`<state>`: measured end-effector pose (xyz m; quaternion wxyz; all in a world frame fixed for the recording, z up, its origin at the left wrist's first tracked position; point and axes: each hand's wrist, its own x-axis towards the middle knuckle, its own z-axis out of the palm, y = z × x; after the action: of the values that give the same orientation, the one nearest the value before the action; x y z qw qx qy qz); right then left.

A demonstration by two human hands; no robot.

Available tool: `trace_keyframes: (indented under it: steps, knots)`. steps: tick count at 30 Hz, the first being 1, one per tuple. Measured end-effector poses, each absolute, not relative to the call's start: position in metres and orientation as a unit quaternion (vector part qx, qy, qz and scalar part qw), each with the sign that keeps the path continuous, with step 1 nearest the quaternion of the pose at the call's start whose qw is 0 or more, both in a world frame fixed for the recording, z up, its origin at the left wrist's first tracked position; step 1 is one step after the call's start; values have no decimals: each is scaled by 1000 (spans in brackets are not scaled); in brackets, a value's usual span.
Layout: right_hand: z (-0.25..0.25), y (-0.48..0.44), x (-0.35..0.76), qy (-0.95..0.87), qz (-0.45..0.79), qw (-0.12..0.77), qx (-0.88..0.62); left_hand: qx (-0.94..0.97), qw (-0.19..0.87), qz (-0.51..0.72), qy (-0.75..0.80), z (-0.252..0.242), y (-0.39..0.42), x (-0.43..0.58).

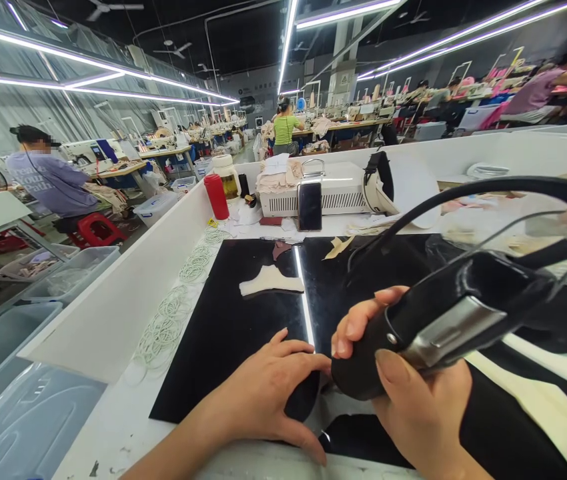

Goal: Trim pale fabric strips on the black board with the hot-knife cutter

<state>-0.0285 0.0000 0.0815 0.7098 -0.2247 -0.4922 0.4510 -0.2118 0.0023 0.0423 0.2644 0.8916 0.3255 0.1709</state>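
Observation:
My right hand [423,407] is wrapped around a black hand tool [443,300] with a silver lever on its side and a thick black hose or cord arching behind it. Its rounded black end points down to the left; what lies under it is mostly hidden. My left hand [268,387] rests low over the shiny black board [213,333], fingers and thumb spread, the index fingertip close to the tool's rounded end. Whether they touch, I cannot tell. Beyond my left hand, a cream-white shaped piece [269,281] lies flat on the board.
Pale green cord loops [163,320] line the board's left side. Behind stand a red cup [216,197], a phone [309,207] and a white vented box [278,203]. Cream strips [523,400] lie at right. A white partition [128,287] borders the left. Other people sit at machines beyond.

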Motion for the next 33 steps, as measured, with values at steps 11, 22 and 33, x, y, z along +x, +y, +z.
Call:
trace_keyframes:
  steps: [11,22,33]
  knots:
    - [78,-4,-31,-498,448,704,-234,882,310,147,324,44,7,-212]
    - [76,-14,-34,-535,461,676,-212,880,304,140,337,47,6,-209]
    - [85,-23,-47,-528,453,682,-226,884,300,134,333,49,6,-208]
